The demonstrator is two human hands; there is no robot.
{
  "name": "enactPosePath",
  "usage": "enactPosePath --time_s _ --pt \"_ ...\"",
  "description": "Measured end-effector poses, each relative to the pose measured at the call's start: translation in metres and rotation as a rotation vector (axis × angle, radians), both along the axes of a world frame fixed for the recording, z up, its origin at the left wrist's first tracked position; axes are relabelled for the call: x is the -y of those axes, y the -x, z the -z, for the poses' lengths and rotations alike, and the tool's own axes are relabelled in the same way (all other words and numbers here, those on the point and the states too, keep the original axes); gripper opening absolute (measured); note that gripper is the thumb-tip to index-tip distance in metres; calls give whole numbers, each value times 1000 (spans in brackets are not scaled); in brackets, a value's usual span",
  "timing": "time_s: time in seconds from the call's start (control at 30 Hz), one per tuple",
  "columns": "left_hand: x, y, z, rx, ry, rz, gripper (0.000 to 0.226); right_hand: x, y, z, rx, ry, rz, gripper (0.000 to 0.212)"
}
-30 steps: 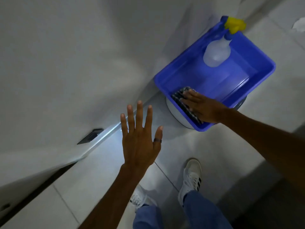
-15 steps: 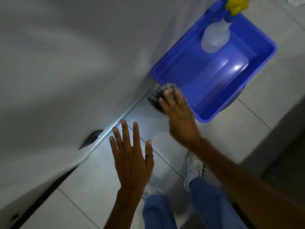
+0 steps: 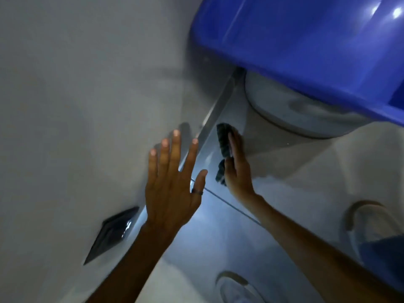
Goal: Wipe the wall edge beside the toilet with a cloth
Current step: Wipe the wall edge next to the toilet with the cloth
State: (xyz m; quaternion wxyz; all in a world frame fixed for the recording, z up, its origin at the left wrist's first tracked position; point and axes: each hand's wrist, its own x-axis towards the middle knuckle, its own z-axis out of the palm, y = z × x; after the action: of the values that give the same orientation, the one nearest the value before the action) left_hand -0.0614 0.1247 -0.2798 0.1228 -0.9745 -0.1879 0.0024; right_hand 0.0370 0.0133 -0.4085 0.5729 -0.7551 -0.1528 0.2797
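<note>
Down from the blue tub [image 3: 306, 40], the right hand [image 3: 237, 171] now pinches the cloth [image 3: 223, 142] (dark, seemingly ribbed) near the wall edge [image 3: 209, 119]; left hand [image 3: 172, 189] is spread flat.

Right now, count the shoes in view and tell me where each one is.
2. One pale shoe sits at the bottom edge, below the left forearm; the other pale shoe is at the right edge, beyond the right forearm. Both are partly cropped.

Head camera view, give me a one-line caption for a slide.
Right hand presses a dark cloth near the wall edge below a blue tub; left hand spread open.
</note>
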Motion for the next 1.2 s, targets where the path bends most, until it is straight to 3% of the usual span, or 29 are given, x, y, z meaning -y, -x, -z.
enactPosePath --time_s 0.1,0.27,0.47,0.53,0.63,0.73,0.83,0.9,1.03,1.1,1.2 --pt "-10 -23 13 11 -106 124 72 -25 -35 30 25 -156 131 57" --pt "-34 -29 5 -14 -386 170 72 -80 -84 58 26 -315 250 57" --pt "-38 -12 -14 -138 -519 171 71 -128 -45 57 8 -189 378 70" --pt "-39 -2 -21 -126 -554 142 70 -122 22 51 -47 -152 263 78" --pt "-40 10 -24 -151 -581 123 69 -83 136 48 -93 -145 -102 89" --pt "-40 11 -22 -166 -619 143 68 -66 182 50 -172 -175 -278 89" --pt "-39 11 -25 -167 -608 164 68 -94 125 30 -250 -201 -76 93" --pt "-38 16 -29 -154 -604 158 69 -111 58 28 -201 -182 127 96" --pt "-37 38 -41 -149 -580 124 68 -130 -60 47 -15 -165 397 79" --pt "-36 51 -46 -148 -574 109 68 -134 -75 50 -5 -153 441 77" --pt "-33 67 -48 -131 -565 87 68 -136 -35 46 -2 -117 420 75"
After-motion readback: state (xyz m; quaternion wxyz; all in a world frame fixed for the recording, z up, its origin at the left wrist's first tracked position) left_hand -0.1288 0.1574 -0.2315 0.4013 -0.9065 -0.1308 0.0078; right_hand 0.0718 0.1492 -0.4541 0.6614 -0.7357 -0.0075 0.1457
